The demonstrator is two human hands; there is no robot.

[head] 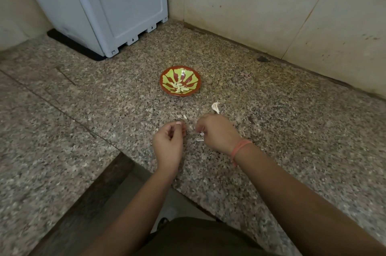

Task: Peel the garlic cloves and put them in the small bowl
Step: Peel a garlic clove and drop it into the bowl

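White garlic clove, long axis pointing away

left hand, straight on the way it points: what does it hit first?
Probably the small bowl, near its right rim. The left hand points forward and slightly right; only a flat peel scrap lies on the counter between. Depth is unclear, so it could pass over the rim.

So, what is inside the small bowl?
A small heap of peeled cloves lies at the bottom of the bowl. Their number is not clear, and the heap hides the bowl's centre.
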